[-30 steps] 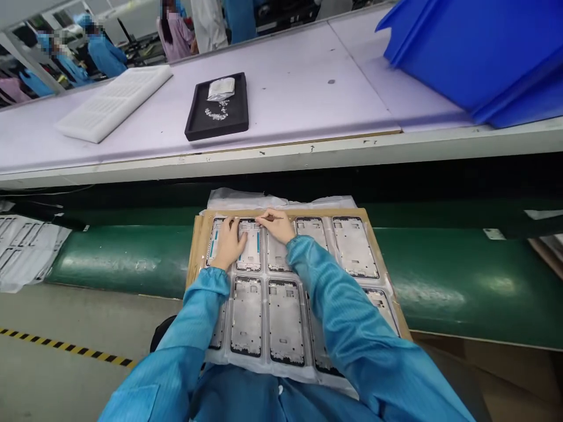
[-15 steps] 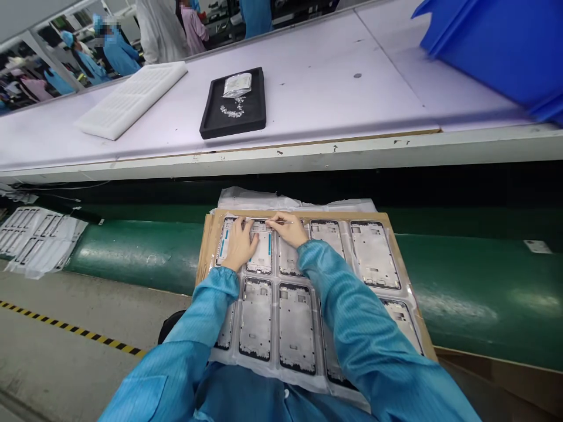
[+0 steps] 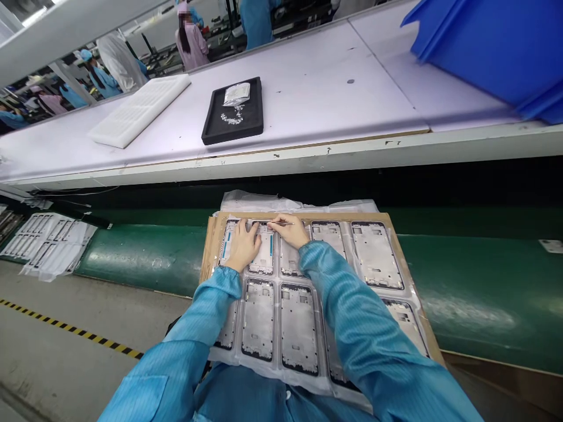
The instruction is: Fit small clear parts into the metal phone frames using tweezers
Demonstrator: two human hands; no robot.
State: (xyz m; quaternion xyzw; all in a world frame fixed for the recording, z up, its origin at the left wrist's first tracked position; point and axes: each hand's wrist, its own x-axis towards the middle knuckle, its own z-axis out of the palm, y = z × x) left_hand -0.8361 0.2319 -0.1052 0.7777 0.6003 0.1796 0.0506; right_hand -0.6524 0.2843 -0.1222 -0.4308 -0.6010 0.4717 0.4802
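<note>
My right hand pinches slim metal tweezers, their tip lying along the top edge of a metal phone frame with a blue strip. My left hand rests flat across that frame and the one beside it, its fingers touching both and holding nothing. Several more dark-edged metal phone frames sit in the pockets of a clear plastic tray on a cardboard sheet. My blue sleeves hide parts of the lower frames.
Beyond the green conveyor belt runs a white bench holding a black tray of small shiny parts and a foil packet, a white foam pad and a blue bin. Co-workers in smocks stand beyond.
The whole view has shifted slightly right and down with my head. Both hands remain on the same frames, and the tweezers stay at its top edge.
</note>
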